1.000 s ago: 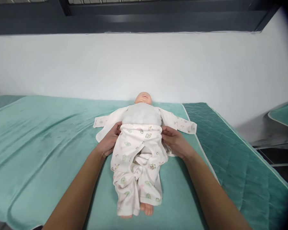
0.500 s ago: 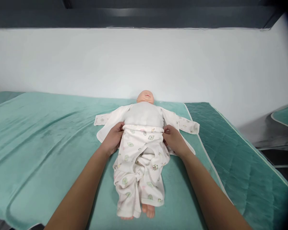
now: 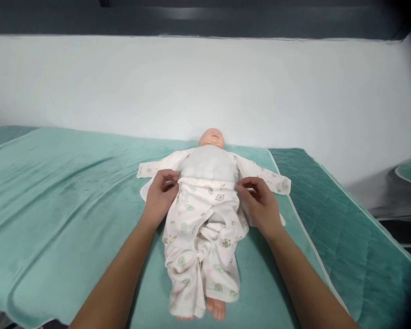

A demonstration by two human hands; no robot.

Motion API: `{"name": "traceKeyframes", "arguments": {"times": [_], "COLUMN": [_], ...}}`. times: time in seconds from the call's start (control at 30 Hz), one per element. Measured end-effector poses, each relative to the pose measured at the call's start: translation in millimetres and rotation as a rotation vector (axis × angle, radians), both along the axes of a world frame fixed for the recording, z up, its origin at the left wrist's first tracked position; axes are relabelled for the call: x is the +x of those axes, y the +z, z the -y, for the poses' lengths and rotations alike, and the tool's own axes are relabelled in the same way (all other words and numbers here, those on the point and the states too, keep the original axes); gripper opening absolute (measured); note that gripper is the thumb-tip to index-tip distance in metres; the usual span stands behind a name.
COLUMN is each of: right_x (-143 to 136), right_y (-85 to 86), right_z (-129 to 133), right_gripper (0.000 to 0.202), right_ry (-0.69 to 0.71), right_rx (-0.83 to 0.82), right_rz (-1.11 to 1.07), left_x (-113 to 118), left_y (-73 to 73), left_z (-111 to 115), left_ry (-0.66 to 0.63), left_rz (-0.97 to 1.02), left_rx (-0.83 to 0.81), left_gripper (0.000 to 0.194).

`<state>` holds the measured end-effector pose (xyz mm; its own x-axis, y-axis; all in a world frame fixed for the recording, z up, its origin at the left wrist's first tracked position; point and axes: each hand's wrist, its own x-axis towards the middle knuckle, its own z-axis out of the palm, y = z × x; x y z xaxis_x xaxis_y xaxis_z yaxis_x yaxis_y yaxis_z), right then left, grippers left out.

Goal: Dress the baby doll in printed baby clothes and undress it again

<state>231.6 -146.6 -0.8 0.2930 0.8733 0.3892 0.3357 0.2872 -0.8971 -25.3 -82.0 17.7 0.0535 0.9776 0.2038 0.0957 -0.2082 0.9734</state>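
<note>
A baby doll (image 3: 211, 138) lies on its back, wearing white patterned baby pants (image 3: 205, 219) with the elastic waistband across its pale cloth belly (image 3: 208, 163). My left hand (image 3: 160, 194) has thumb and fingers curled at the left end of the waistband, pinching its edge. On the opposite side, my right hand (image 3: 258, 201) pinches the waistband's right end, its fingertips partly hidden. An open baby shirt (image 3: 256, 171) is spread under the doll, sleeves out to both sides. Below the rumpled pant legs show the doll's feet (image 3: 216, 308).
A light green sheet (image 3: 71, 205) covers the bed beneath the doll. Darker quilted green bedding (image 3: 335, 219) lies to the right. A white wall (image 3: 205, 82) rises behind the head, with a dark beam (image 3: 205, 20) above.
Both hands have shifted slightly outward at the waistband, with their fingers raised and more bent. The doll and pants appear a little further right as the view moves.
</note>
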Motion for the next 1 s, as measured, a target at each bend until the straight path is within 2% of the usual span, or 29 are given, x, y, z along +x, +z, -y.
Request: {"name": "traceKeyframes", "arguments": {"times": [0.1,0.2,0.37,0.53,0.67,0.87,1.0], "right_x": [-5,-6,-6,-9,-9,-7,-8], "right_y": [4.5,5.0,7.2,11.5,11.6,8.4,13.0], "right_z": [3,1,-6,-12,-13,-13,-16], "right_gripper": [0.014,0.014,0.010,0.012,0.016,0.020,0.019], "right_ry": [0.073,0.067,0.080,0.093,0.113,0.098,0.115], "right_rx": [0.112,0.160,0.147,0.071,0.131,0.118,0.158], "right_rz": [0.165,0.261,0.284,0.203,0.310,0.382,0.448], "left_x": [0,-1,-3,-4,-5,-8,-4], "left_y": [1.7,3.1,5.7,9.8,12.1,9.3,7.6], "left_z": [1,2,0,-3,-4,-6,-6], "left_ry": [0.000,-0.053,-0.134,-0.166,-0.218,-0.234,-0.248], "left_rz": [-0.034,-0.083,-0.175,-0.205,-0.244,-0.420,-0.450], "left_rx": [0.049,0.071,0.218,0.143,0.168,0.343,0.477], "left_gripper": [0.019,0.017,0.016,0.019,0.017,0.015,0.014]}}
